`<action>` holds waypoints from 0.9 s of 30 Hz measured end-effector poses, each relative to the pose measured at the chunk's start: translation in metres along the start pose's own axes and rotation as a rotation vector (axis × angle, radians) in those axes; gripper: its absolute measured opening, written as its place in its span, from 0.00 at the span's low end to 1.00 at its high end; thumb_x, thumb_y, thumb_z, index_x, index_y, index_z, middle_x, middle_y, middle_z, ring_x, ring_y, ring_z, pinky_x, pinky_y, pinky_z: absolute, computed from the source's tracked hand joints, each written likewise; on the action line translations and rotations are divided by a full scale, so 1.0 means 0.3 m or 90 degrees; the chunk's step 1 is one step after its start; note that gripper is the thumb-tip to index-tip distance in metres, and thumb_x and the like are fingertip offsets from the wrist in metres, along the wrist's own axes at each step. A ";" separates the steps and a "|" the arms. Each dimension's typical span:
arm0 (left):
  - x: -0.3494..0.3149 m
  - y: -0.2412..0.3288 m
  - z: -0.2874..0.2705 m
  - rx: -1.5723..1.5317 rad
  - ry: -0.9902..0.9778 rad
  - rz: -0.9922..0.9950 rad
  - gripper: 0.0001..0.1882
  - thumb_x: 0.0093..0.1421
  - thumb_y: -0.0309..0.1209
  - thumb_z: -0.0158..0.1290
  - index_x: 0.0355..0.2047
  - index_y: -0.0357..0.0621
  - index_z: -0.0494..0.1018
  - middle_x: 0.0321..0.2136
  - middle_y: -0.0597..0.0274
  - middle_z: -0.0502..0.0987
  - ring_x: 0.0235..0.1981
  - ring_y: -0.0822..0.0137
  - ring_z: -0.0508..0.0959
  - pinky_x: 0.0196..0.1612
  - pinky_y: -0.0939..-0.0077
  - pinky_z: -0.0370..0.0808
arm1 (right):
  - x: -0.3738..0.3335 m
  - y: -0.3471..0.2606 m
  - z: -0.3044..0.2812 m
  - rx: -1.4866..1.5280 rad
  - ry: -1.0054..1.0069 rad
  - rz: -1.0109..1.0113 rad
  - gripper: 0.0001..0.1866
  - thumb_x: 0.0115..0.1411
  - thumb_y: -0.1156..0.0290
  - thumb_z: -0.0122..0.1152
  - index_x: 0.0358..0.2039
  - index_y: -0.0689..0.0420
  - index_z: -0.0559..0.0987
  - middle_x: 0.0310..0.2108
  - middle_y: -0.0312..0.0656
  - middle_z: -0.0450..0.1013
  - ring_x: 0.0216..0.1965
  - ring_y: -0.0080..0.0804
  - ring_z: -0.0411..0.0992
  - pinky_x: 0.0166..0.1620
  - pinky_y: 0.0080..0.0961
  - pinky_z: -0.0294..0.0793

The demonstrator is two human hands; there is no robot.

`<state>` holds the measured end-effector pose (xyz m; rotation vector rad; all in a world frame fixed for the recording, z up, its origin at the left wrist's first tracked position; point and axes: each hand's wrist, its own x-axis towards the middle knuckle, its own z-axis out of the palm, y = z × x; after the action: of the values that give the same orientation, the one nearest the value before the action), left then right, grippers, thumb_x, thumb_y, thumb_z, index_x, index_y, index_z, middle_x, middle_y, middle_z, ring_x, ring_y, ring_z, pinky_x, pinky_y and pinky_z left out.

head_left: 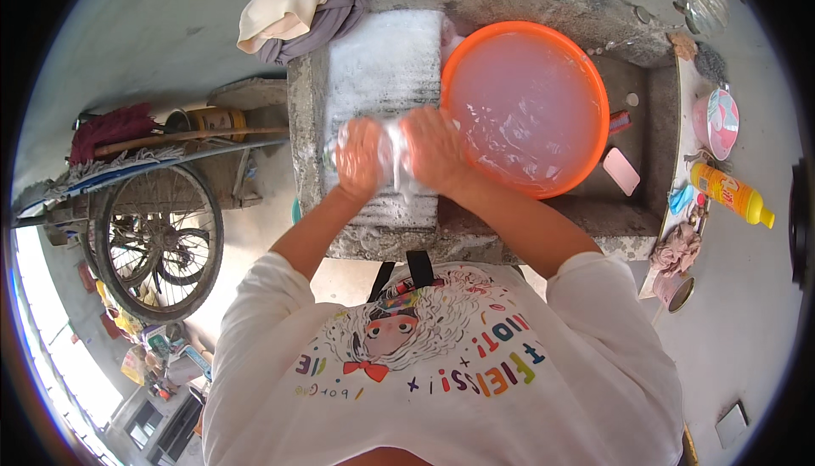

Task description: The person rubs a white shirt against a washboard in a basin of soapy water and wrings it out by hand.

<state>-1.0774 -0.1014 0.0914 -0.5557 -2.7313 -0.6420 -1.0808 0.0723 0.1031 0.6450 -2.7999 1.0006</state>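
Left hand (pixel 359 158) and right hand (pixel 433 148) gripping sudsy white cloth (pixel 396 159), forearms (pixel 514 213) angled inward.

L hand (pixel 361 156) and R hand (pixel 435 152) both contact wht. sudsy cloth (pixel 396 156) on ridged grey concrete washboard (pixel 399 214); fingers blurred, grip unclear. Adj. R: round orange plastic basin (pixel 602 131) w/ cloudy liquid (pixel 526 97), set in grey rect. concrete sink (pixel 665 114). Pink rect. object (pixel 621 171) near basin, lower R. Cream cloth (pixel 284 3) atop grey cloth (pixel 331 18), upper L corner. Yellow plastic bottle (pixel 730 192), far R.
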 end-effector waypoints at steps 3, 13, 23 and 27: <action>0.286 -0.110 0.098 0.187 -0.044 -0.127 0.13 0.58 0.32 0.49 0.43 0.44 0.71 0.40 0.53 0.75 0.44 0.54 0.75 0.47 0.53 0.72 | 0.312 0.096 0.097 -0.077 0.116 0.141 0.11 0.56 0.65 0.55 0.35 0.58 0.75 0.38 0.42 0.73 0.47 0.41 0.68 0.48 0.42 0.62; -0.068 0.038 -0.064 -0.039 -0.006 0.098 0.13 0.56 0.34 0.55 0.39 0.43 0.73 0.32 0.53 0.74 0.37 0.54 0.75 0.42 0.61 0.76 | -0.080 -0.063 -0.047 -0.030 -0.076 -0.034 0.17 0.55 0.60 0.62 0.38 0.58 0.73 0.36 0.44 0.73 0.46 0.40 0.68 0.48 0.41 0.62; 0.113 -0.082 0.010 0.034 -0.158 -0.124 0.15 0.55 0.34 0.53 0.43 0.45 0.72 0.41 0.57 0.74 0.45 0.55 0.73 0.49 0.56 0.70 | 0.145 0.020 0.079 0.005 -0.039 0.138 0.15 0.59 0.59 0.53 0.38 0.57 0.76 0.43 0.45 0.73 0.45 0.44 0.70 0.50 0.48 0.61; -0.104 0.082 -0.132 0.009 -0.062 0.067 0.17 0.53 0.35 0.54 0.40 0.39 0.71 0.34 0.53 0.75 0.37 0.53 0.75 0.43 0.60 0.74 | -0.122 -0.105 -0.075 -0.021 0.015 -0.112 0.13 0.56 0.62 0.55 0.36 0.59 0.73 0.38 0.48 0.73 0.43 0.43 0.70 0.48 0.45 0.63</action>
<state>-1.0321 -0.1094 0.1236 -0.7400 -2.7709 -0.5842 -1.0353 0.0775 0.1304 0.8504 -2.6770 0.9207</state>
